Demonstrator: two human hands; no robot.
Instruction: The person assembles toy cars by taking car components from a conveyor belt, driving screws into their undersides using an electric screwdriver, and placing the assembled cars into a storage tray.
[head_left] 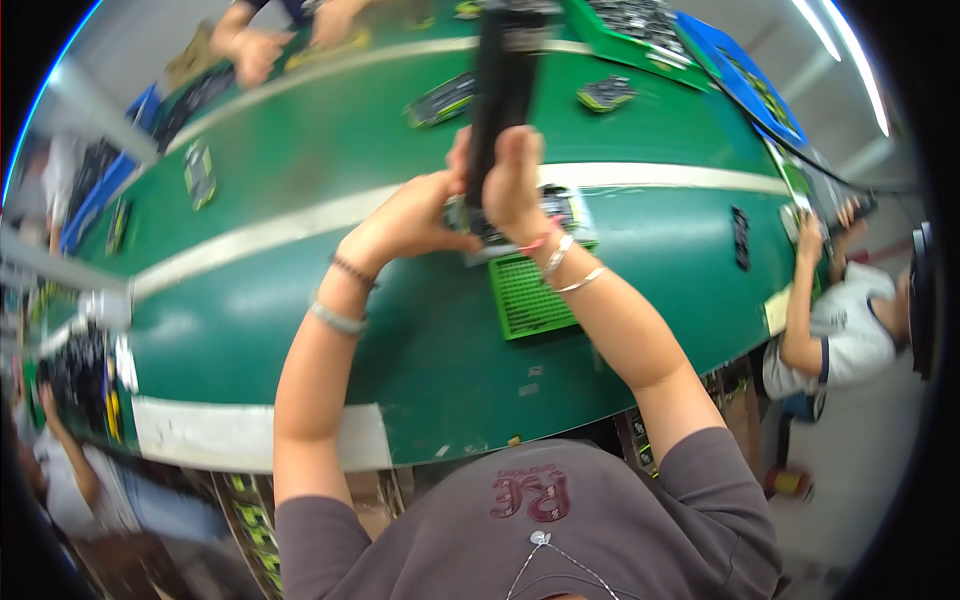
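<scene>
A long black bar-shaped tool (500, 90), blurred, stands upright over the bench. My right hand (515, 185) is closed around its lower part, with the thumb up along its side. My left hand (425, 210) is at the tool's left, its thumb stretched toward the tool's lower end; its other fingers are partly hidden behind the tool. Just beneath both hands, a pale fixture (585, 215) holds a black-and-green part (553, 208), largely covered by my right hand. A green mesh basket (535, 295) lies on the near side of the fixture.
Black-and-green parts (607, 93) lie about the green bench (430, 330). A green bin (655, 62) of dark pieces and a blue tray (750, 85) are at the far right. Co-workers' hands (258, 55) show at the far left; another person (840, 320) works at right.
</scene>
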